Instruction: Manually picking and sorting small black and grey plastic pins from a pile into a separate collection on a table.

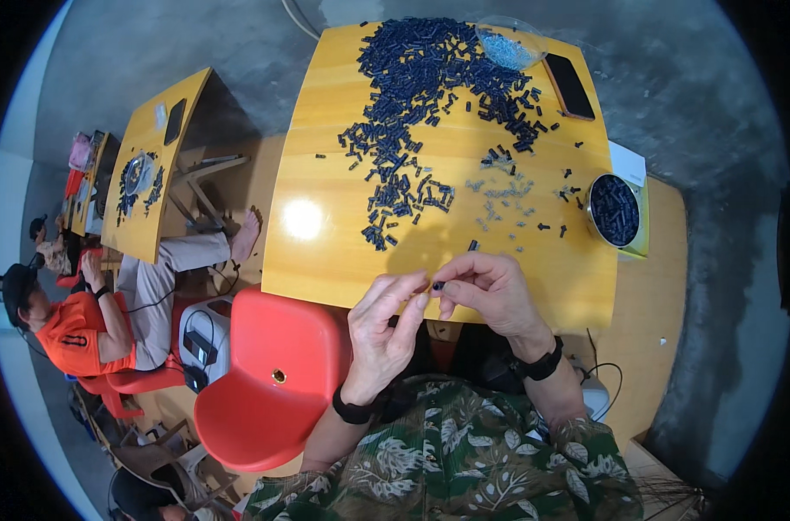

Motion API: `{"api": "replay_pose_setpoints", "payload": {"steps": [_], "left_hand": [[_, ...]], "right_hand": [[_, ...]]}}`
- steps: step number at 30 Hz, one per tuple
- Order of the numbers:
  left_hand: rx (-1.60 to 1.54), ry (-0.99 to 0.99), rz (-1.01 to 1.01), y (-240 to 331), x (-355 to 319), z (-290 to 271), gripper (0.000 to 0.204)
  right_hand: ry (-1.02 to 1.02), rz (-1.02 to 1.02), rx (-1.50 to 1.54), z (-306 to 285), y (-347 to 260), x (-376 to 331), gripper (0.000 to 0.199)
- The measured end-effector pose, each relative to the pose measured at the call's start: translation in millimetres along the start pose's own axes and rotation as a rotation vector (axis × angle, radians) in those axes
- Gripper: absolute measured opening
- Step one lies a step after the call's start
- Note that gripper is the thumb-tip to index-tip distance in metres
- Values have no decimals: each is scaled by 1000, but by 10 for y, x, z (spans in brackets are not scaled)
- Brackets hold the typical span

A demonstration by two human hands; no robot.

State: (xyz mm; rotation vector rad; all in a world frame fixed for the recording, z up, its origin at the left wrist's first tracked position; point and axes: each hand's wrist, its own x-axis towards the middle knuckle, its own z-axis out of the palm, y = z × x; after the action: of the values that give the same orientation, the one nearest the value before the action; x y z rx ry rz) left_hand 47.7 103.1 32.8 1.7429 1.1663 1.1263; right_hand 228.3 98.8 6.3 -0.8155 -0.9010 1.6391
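Both my hands meet over the near edge of the yellow table (pixel 534 286). Between thumb and fingertips, my right hand (pixel 497 300) pinches a small black cylindrical piece (pixel 438 286). Just left of it, my left hand (pixel 382 330) has its thumb and forefinger drawn together; anything in them is too small to make out. A large heap of short black tubular pieces (pixel 421 65) covers the far part of the table and trails toward me. Small clear pieces (pixel 503 201) lie scattered beyond my right hand, with a few black bits (pixel 569 187) to their right.
A metal bowl (pixel 593 227) of black pieces stands at the right edge. A clear dish (pixel 538 39) of light-blue bits and a phone (pixel 569 85) sit at the far right. A red chair (pixel 282 347) is at my left; a seated person (pixel 82 330) is beyond it, beside another table (pixel 134 217).
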Motion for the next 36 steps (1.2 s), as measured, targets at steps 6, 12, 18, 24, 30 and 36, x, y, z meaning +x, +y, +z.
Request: {"api": "replay_pose_setpoints", "payload": {"steps": [6,12,18,24,30,36], "left_hand": [[-64,-2,51,41,-66,-22,22],[-112,-11,-12,69,-108,-42,21],[-84,-3,-13,59,-136,15,22],[223,-41,90,75,-119,59,22],[251,-41,-35,40,-117,90,20],[187,-73,-39,-40,-94,157,17]], "right_hand": [[-73,11,167,34,99,-48,16],[-73,-8,266,121,199,-65,12],[49,-37,142,124,209,-100,12],[99,3,18,167,213,-124,13],[227,10,-160,221,172,-160,15],[264,-164,-487,143,175,-168,9]]}}
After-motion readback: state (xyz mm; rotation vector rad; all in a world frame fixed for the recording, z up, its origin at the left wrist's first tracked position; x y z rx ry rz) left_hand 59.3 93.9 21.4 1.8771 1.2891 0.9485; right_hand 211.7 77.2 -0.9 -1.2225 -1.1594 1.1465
